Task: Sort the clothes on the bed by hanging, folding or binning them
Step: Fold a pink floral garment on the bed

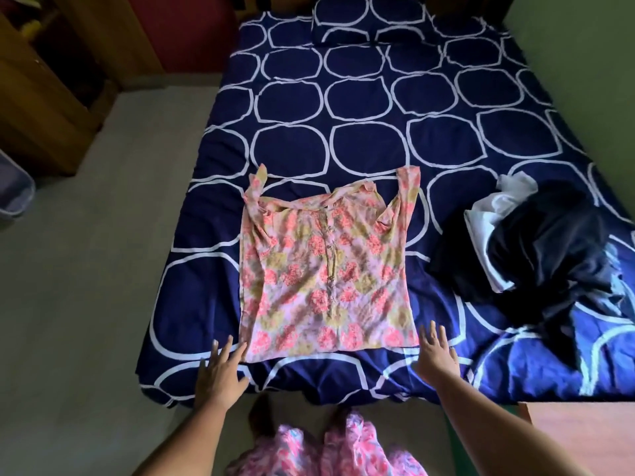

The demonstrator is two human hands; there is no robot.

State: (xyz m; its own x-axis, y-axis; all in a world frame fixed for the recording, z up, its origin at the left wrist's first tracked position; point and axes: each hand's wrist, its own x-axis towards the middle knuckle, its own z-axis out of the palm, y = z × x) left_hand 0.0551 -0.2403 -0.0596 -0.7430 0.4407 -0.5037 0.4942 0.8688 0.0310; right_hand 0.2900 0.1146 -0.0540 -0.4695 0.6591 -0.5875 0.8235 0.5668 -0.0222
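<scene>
At the foot of one bed (343, 132), two bare hands hover over the navy, white-ringed sheet at the hem of a single floral top (326, 276). The left hand (221, 369) is at the lower left corner and the right hand (438, 352) just beside the lower right corner. Each grip is slack, fingers straight and spread, holding nothing. Whether any fingertip touches the cloth cannot be told.

The top, pink and yellow with one buttoned placket down its middle, lies flat and face up near the bed's foot. Its two sleeves point toward the head of the bed.

To its right, apart from it, sits one heap of dark clothes (549, 255) with one white garment (494, 211) crumpled into its left side.

Farther on, one pillow (371, 25) in the same pattern lies at the head of the bed. Off the bed to the left stand one grey container (13, 190) on the floor and one wooden wardrobe (44, 97).
</scene>
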